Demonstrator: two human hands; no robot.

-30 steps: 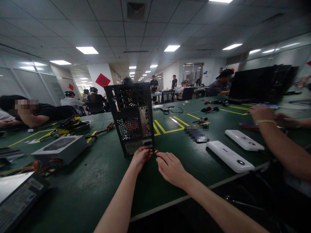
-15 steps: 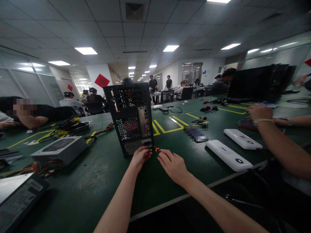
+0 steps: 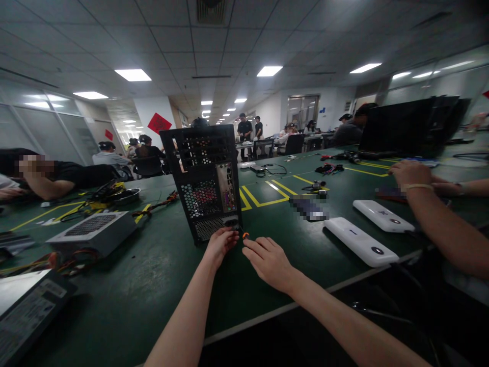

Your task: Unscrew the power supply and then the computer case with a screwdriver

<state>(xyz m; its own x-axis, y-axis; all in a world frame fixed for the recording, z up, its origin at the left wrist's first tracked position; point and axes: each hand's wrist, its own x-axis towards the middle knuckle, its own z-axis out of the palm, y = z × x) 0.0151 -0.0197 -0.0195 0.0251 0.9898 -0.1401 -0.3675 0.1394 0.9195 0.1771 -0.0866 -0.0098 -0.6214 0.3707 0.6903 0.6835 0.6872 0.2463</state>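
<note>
A black computer case [image 3: 208,183] stands upright in front of me, its rear panel with ports and vents towards me. My left hand [image 3: 220,245] is at the case's lower right corner, fingers pinched together; what lies between the fingertips is hidden. In my right hand [image 3: 269,261] is a small screwdriver [image 3: 245,236] with an orange and black handle, gripped by the fingertips. Its thin shaft points at the lower right edge of the case, close to my left fingertips. Whether the tip touches a screw is too small to tell.
Grey power supplies [image 3: 95,232] with loose cables lie on the green table [image 3: 141,295] to the left. Two white power banks [image 3: 361,242] and a blurred phone [image 3: 308,208] are on the right. Beside me a co-worker's hand [image 3: 410,174] rests near another device; monitors [image 3: 401,127] stand behind it.
My right hand and the screwdriver have shifted slightly left, and the handle is tilted a little differently. My left hand stays at the case corner. The view has moved slightly.
</note>
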